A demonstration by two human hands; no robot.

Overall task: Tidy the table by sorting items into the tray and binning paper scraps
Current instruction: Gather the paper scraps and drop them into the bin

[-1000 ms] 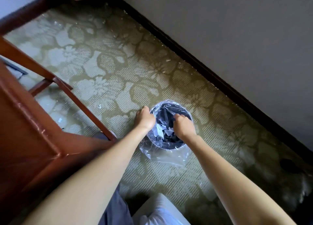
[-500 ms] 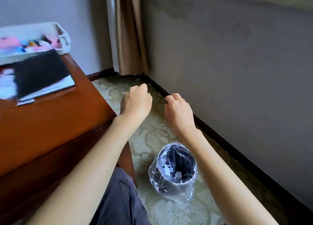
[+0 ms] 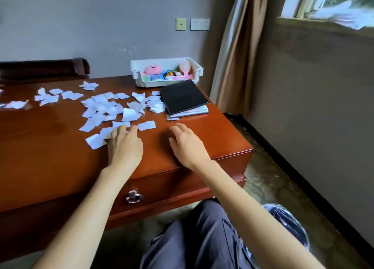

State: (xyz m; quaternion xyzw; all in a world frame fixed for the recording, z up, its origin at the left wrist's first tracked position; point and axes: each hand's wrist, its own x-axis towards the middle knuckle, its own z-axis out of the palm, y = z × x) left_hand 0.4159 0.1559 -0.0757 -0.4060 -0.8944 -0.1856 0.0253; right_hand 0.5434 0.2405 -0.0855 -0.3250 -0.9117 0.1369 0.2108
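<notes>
Several white paper scraps (image 3: 105, 107) lie scattered over the brown wooden table (image 3: 50, 147). My left hand (image 3: 125, 145) is flat over the table, fingers spread, its fingertips at the nearest scraps. My right hand (image 3: 186, 143) hovers open over bare wood to the right, holding nothing. A white tray (image 3: 198, 70) at the back holds a pink plush toy (image 3: 152, 70) and other small items. A black notebook (image 3: 183, 97) lies in front of the tray. The bin with a clear plastic liner (image 3: 287, 222) stands on the floor at lower right, partly hidden by my right arm.
A dark chair back (image 3: 44, 68) stands behind the table at left. A drawer with a metal ring pull (image 3: 133, 197) faces me. A brown curtain (image 3: 236, 52) hangs at the right corner, with the wall and window beyond. My knee (image 3: 202, 238) is below.
Both hands have come up from the bin on the floor to the tabletop, empty. The view has swung from the floor up to the table and scraps.
</notes>
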